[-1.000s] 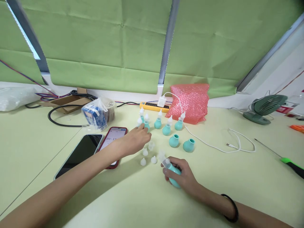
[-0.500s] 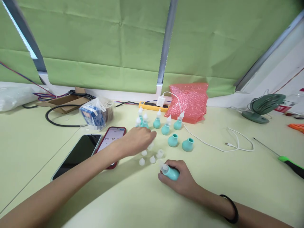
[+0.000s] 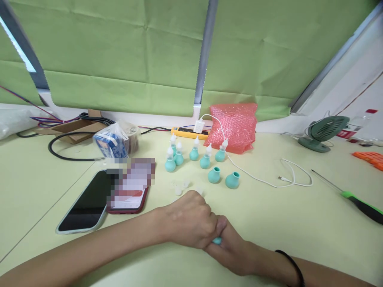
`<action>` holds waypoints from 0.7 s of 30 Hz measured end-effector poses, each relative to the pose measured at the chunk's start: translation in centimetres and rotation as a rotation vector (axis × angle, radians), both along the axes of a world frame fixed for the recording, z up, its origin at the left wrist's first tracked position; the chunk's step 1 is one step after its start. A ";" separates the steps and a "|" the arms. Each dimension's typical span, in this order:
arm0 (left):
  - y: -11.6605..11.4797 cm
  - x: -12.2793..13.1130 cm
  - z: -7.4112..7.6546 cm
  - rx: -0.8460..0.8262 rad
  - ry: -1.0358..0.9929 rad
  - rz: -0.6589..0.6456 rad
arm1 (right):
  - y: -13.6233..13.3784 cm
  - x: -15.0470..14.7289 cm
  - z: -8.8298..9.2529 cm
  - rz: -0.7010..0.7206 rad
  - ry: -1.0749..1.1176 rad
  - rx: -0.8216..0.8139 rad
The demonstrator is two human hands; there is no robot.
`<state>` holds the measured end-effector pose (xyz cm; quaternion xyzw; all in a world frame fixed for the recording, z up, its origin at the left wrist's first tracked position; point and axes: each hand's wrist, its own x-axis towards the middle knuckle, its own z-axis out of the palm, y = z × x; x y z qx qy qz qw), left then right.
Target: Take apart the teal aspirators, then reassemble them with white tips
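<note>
Bulb [image 3: 217, 240], front-right of the red phone [image 3: 134, 195], sits clasped in the right hand [image 3: 231, 249], the left hand [image 3: 191, 221] curled against that hand phone-side, bulb's long axis and left hand's contents hidden.

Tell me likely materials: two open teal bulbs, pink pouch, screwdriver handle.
Open teal bulbs: probably rubber or silicone, smooth satin; soft highlights, opaque colour.
Pink pouch: likely plastic bubble wrap, shiny; dimpled surface with glints.
Screwdriver handle: perhaps plastic or rubber; green and black sections, finish unclear.
</note>
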<state>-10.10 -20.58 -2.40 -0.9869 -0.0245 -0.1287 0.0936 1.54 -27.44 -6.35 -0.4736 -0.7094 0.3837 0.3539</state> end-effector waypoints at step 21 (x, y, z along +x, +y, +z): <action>0.4 -1.2 2.6 -0.335 0.118 -0.020 | 0.0 0.6 -0.5 0.221 -0.394 0.475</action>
